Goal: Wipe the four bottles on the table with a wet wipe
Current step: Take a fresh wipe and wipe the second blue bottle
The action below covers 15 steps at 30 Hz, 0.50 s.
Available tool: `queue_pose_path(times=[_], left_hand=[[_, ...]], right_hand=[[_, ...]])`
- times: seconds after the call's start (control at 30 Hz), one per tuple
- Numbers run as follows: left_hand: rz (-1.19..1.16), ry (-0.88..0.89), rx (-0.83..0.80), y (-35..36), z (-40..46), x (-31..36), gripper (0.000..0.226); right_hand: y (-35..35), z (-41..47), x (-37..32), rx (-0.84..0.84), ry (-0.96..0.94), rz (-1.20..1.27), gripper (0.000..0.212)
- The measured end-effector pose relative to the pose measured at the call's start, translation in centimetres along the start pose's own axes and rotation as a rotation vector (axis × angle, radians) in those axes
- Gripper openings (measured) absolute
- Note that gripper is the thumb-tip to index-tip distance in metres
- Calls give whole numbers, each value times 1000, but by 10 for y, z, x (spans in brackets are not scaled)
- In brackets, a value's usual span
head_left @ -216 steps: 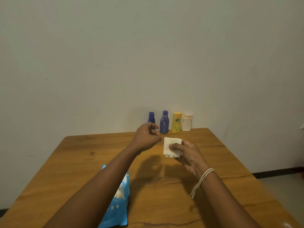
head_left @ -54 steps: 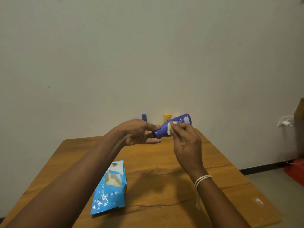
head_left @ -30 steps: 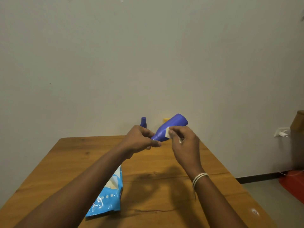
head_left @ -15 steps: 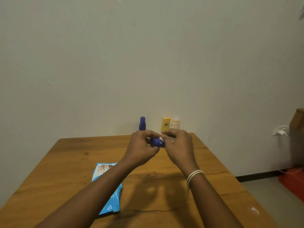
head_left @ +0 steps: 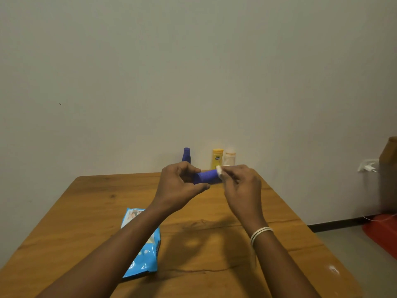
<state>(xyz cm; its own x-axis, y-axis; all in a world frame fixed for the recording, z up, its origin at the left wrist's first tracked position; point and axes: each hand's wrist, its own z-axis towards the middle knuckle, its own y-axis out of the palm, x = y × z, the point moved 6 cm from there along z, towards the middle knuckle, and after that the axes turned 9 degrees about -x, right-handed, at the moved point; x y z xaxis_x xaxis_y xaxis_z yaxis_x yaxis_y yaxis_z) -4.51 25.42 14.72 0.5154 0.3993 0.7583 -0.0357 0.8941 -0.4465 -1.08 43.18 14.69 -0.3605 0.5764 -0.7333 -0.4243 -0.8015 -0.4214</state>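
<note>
Purple plastic sits between my two hands: the bottle (head_left: 206, 177) lies sideways in the air above the far half of the worktop (head_left: 214, 211), in front of the three others. My left hand (head_left: 179, 186) has its fingers (head_left: 192, 168) and thumb curled round the neck end, grasping it. My right hand (head_left: 241, 186) pinches a wet wipe (head_left: 219, 170) against the bottle's other end, fingers bent round the wad; how much wipe is hidden in the palm I cannot tell.

Behind the held bottle, against the wall, stand a second purple bottle (head_left: 186, 155), a yellow bottle (head_left: 217, 158) and a white bottle (head_left: 229, 158), the last two just beside each other. Nearer me than the held bottle and to its left lies the blue wipe pack (head_left: 142, 250), flat on the worktop.

I judge the bottle light and stiff, with a smooth skin that will turn slick once damp. So I would grasp it at the narrow neck, where fingers close fully, and turn it from there while the wipe runs round the body. The wipe is soft and limp and needs steady pinching. One bottle is in hand; three look untouched.
</note>
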Motion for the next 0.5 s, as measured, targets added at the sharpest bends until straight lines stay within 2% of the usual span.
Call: queue_pose_path(times=[0.07,0.13,0.3,0.37,0.5], left_hand=[[0,26,-7,-4,-2,-2,33],[-18,69,-25,-3,-1,-3,34],[75,243,-33,-1,1,6,28],[163,323,-45,-4,-3,8,29],[291,436,-74,-10,-12,10,34]], right_hand=[[-17,14,22,42,145,15,22],[-18,18,27,50,189,33,21],[21,-6,-20,-99,-62,-31,20],[20,-2,-16,-87,-106,-83,19],[-8,27,37,-12,209,76,23]])
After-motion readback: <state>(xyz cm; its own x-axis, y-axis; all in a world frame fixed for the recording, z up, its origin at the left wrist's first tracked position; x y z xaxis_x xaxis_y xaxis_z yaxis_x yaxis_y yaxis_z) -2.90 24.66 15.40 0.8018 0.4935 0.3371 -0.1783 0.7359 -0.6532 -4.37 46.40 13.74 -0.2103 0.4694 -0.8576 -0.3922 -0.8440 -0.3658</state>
